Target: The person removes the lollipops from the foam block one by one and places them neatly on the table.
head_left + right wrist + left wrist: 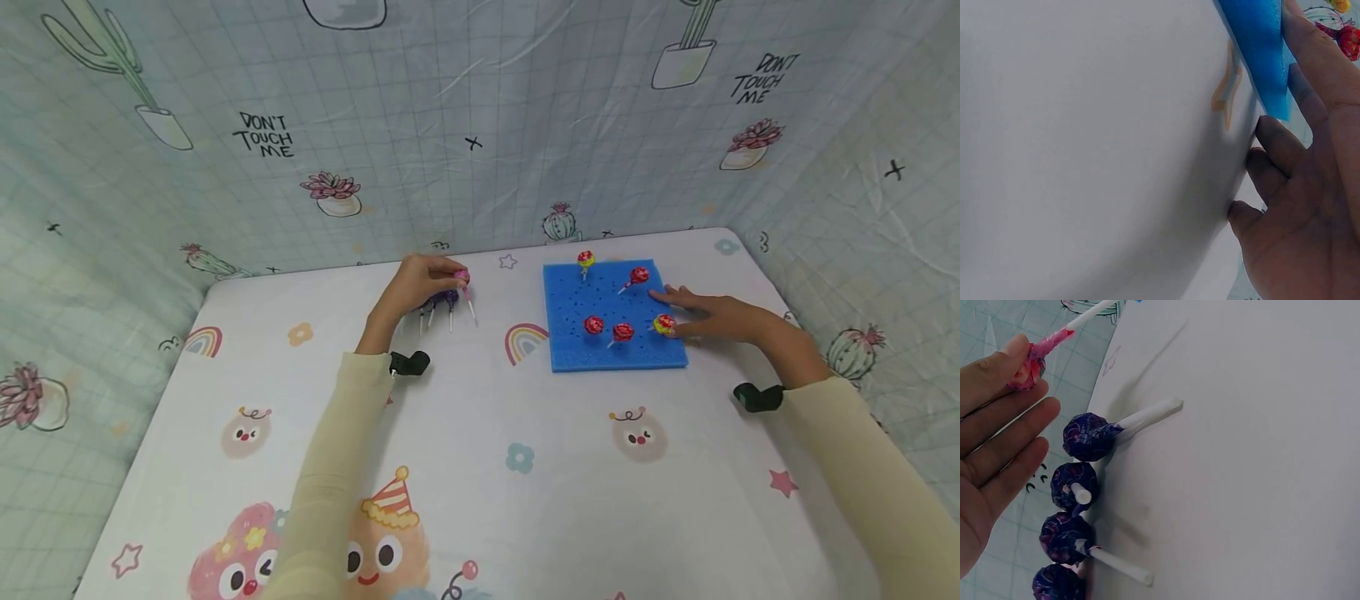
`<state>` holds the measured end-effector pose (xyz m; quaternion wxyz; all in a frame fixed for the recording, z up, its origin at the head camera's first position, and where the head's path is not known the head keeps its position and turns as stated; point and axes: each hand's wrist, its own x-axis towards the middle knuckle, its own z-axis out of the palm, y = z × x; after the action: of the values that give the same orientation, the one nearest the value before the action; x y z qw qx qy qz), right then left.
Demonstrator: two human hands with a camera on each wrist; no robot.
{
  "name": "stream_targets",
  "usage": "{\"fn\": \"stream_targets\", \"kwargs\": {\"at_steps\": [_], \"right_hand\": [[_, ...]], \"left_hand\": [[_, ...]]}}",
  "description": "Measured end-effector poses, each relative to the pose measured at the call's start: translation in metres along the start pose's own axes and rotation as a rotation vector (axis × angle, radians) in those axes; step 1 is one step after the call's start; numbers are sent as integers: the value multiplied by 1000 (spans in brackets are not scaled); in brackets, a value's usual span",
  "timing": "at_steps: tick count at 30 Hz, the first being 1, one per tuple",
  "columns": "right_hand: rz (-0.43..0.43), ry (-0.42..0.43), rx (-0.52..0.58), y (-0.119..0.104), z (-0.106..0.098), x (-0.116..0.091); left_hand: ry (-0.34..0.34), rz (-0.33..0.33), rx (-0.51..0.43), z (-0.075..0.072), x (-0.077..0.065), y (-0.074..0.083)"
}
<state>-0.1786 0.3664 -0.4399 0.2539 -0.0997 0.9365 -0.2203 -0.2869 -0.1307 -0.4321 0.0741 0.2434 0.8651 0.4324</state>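
Observation:
My left hand [412, 287] pinches a pink lollipop [1027, 374] by its wrapped head between thumb and forefinger, the white stick pointing away from the palm. Just below that hand, several dark purple lollipops [1088, 436] lie in a row on the table, some partly hidden by the hand in the head view. At the right, my right hand [723, 318] lies along the right edge of a blue foam board [570, 350], fingers extended. Its thumb is close to a yellow-and-red lollipop [663, 323] on the board; whether they touch, I cannot tell.
Other lollipops stand in the board: a yellow-and-red one [586, 259] at the back left, a tilted red one [639, 275] at the back right, and two red ones near the front. Small holes dot the board. A patterned cloth wall [420, 100] rises behind the white printed table [465, 400].

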Motion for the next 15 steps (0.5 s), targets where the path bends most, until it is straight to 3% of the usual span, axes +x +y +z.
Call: {"fn": "stream_targets", "kwargs": {"at_steps": [9,15], "right_hand": [[15,-5,22,-4,0,-2],[13,-4,19,-4,-1,-2]], "left_hand": [[-8,-45,67,6,0,-7],[-10,-47,50,4,0,-5]]}}
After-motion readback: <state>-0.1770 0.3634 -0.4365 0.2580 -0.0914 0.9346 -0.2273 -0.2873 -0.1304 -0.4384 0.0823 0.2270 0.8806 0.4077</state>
